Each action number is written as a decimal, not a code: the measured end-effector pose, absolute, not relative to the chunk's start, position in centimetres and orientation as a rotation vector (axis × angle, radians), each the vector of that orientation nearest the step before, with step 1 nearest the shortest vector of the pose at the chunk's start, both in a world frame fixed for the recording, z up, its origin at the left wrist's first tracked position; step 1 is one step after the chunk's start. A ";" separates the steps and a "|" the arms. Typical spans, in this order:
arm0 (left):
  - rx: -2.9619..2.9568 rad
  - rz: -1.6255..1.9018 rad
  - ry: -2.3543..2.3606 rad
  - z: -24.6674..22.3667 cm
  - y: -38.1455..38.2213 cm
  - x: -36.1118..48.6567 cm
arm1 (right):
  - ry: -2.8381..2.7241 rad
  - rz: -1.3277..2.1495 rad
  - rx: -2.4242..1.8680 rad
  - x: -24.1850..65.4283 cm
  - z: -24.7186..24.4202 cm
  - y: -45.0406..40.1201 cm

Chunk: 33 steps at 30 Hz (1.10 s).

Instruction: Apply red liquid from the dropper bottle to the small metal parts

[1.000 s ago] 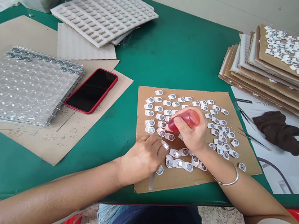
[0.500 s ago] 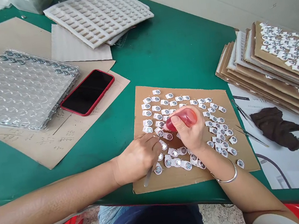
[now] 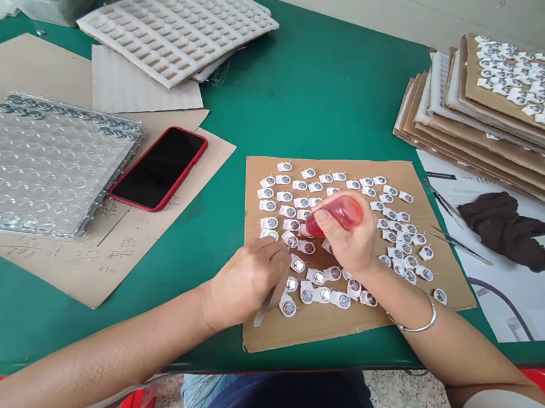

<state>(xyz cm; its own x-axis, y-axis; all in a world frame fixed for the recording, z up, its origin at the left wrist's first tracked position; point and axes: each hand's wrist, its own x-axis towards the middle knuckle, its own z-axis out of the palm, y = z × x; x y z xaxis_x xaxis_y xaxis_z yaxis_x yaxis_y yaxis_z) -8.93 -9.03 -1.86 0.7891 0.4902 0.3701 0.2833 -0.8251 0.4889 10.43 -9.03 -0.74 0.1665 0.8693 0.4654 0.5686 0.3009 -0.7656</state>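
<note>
My right hand [image 3: 349, 237] grips a red rubber squeeze bulb [image 3: 338, 216], its nozzle pointing left and down over a brown cardboard sheet [image 3: 317, 324]. Several small round metal parts on white paper tabs [image 3: 318, 276] lie scattered across that sheet. My left hand [image 3: 245, 283] rests at the left of the group, its fingertips near the parts. A slim metal tool, probably tweezers [image 3: 265, 306], sticks out of that hand toward the sheet's lower edge. Both hands hide some of the parts beneath them.
A stack of cardboard sheets [image 3: 482, 132] with more tabbed parts stands at right. Beyond the sheet lie a white foam tray [image 3: 176, 30], a bubble-wrap sheet with metal discs [image 3: 39, 166], a red-cased phone [image 3: 159, 168], and a dark brown cloth [image 3: 509, 231].
My left hand has shifted slightly left, and its metal tool now slants further toward the lower left. My right hand and the bulb have barely moved.
</note>
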 end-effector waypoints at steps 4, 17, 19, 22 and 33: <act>2.475 0.632 0.577 -1.3 -8.8 -8.9 | -1.521 0.339 -1.371 10.6 -0.7 -9.2; 2.127 0.626 0.695 -1.0 -7.5 -9.2 | -1.583 0.314 -1.357 10.6 -0.6 -9.6; 2.066 0.624 0.750 -1.1 -7.5 -9.2 | -1.589 0.313 -1.360 10.6 -0.6 -9.7; 1.987 0.596 0.814 -1.0 -7.5 -9.1 | -1.593 0.318 -1.361 10.5 -0.5 -9.8; 1.734 0.480 0.983 -1.3 -6.4 -8.9 | -1.712 0.462 -1.129 10.9 -0.8 -9.9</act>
<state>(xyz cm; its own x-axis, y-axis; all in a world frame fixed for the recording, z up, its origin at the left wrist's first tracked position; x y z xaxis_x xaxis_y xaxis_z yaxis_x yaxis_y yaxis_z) -8.89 -6.40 -1.34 0.5841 0.8003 -0.1358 0.3844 -0.1254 0.9146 10.90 -9.86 -0.81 -0.0722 0.8485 0.5243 0.4691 0.4928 -0.7329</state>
